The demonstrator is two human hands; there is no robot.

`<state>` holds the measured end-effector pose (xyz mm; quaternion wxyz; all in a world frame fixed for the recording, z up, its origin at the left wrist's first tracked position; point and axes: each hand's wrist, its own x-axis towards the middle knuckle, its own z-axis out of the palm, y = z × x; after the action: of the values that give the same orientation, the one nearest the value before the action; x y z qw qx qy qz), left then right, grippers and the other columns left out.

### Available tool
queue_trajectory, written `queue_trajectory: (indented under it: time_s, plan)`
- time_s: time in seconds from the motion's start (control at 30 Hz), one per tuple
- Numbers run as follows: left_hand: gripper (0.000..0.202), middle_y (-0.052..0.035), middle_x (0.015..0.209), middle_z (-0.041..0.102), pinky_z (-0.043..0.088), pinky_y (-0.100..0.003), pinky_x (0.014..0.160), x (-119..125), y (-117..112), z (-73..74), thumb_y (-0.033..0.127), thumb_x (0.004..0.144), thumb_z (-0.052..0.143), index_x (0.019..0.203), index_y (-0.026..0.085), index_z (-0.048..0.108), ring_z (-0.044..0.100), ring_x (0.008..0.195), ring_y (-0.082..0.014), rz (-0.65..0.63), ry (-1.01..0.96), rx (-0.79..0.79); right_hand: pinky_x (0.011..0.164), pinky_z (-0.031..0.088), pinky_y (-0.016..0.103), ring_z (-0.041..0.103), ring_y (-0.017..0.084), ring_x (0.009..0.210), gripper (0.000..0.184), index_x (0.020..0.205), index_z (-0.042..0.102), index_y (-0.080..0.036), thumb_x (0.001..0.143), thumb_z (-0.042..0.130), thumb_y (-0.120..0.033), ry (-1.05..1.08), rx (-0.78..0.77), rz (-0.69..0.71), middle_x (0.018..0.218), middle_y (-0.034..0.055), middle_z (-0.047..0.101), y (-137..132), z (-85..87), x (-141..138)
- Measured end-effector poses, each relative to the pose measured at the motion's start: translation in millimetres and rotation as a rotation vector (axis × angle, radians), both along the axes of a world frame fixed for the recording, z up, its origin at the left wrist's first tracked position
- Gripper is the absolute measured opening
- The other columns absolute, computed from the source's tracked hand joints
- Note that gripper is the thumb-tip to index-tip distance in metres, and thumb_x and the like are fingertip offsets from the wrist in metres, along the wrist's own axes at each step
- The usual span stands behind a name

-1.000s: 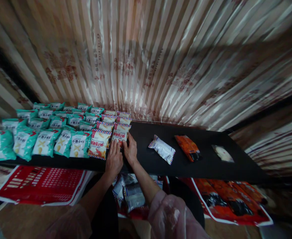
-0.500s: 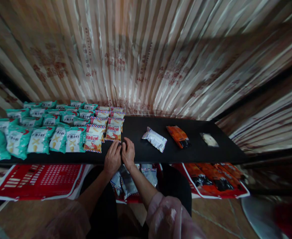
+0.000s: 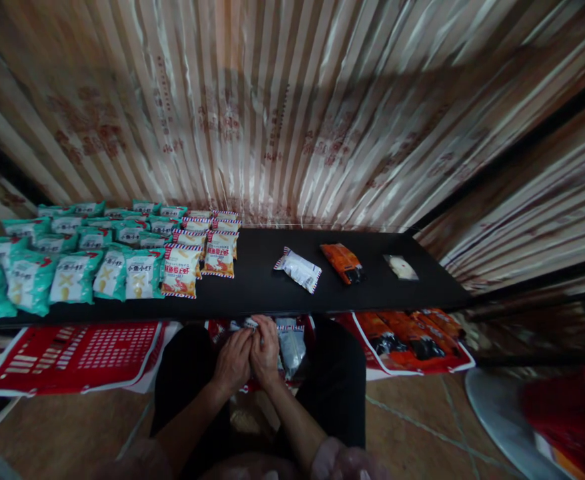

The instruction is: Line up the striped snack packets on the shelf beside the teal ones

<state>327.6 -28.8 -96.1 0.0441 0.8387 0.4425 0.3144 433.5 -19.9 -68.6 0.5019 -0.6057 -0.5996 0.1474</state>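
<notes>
My left hand [image 3: 233, 360] and my right hand [image 3: 264, 350] are side by side below the black shelf's front edge, over a red basket between my knees. Their fingers are curled together at the silvery end of a snack bag [image 3: 245, 324]; most of it is hidden by the hands. Beside my right hand lies another silvery snack bag [image 3: 292, 350] with a striped edge. On the black shelf [image 3: 252, 293] above stand white-and-orange snack bags [image 3: 179, 270] with striped edges, in two columns, to the right of several rows of teal snack bags [image 3: 143, 273].
A silvery bag [image 3: 298, 269], an orange packet [image 3: 342, 261] and a small clear packet [image 3: 401, 267] lie apart on the shelf. Underneath are a red basket [image 3: 72, 357] at left and one with orange packets [image 3: 390, 333] at right. A striped curtain [image 3: 252, 120] hangs behind.
Both hands have left the shelf's front edge near the white-and-orange bags and come down to the basket below. The camera view has shifted slightly.
</notes>
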Motion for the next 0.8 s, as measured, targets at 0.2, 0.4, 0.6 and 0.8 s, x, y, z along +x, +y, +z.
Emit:
queue_trajectory:
  time_s: [0.2, 0.4, 0.6, 0.8]
  plan:
    - [0.049, -0.0120, 0.139, 0.041, 0.035, -0.046, 0.103, 7, -25, -23.5, 0.015, 0.078, 0.046, 0.126, 0.015, 0.049, 0.029, 0.133, -0.0273, -0.028, 0.146, -0.234, 0.092, 0.041, 0.044, 0.054, 0.025, 0.099, 0.033, 0.098, 0.061, -0.015, 0.077, 0.038, -0.024, 0.070, -0.255, -0.315, 0.099, 0.0131, 0.062, -33, -43.3, 15]
    - [0.054, -0.0119, 0.143, 0.036, 0.030, -0.053, 0.104, 6, -33, -26.8, 0.020, 0.077, 0.051, 0.130, 0.019, 0.045, 0.025, 0.134, -0.0314, -0.007, 0.234, -0.393, 0.089, 0.043, 0.045, 0.058, 0.030, 0.097, 0.037, 0.094, 0.061, -0.011, 0.071, 0.039, -0.030, 0.158, -0.376, -0.501, 0.097, 0.0178, 0.064, -42, -70.6, 25]
    - [0.057, -0.0139, 0.143, 0.035, 0.035, -0.048, 0.102, 6, -32, -35.6, 0.014, 0.075, 0.049, 0.132, 0.015, 0.040, 0.025, 0.134, -0.0295, -0.045, 0.214, -0.426, 0.089, 0.044, 0.043, 0.059, 0.030, 0.097, 0.038, 0.094, 0.062, -0.010, 0.068, 0.041, -0.029, 0.180, -0.401, -0.508, 0.098, 0.0185, 0.065, -44, -71.3, 23]
    - [0.052, -0.0147, 0.142, 0.035, 0.036, -0.048, 0.103, 4, -30, -47.8, 0.013, 0.077, 0.046, 0.129, 0.015, 0.042, 0.025, 0.134, -0.0271, -0.052, 0.119, -0.447, 0.084, 0.046, 0.039, 0.060, 0.027, 0.093, 0.033, 0.088, 0.064, -0.014, 0.063, 0.045, -0.026, 0.267, -0.416, -0.498, 0.085, 0.0109, 0.067, -41, -65.5, 25]
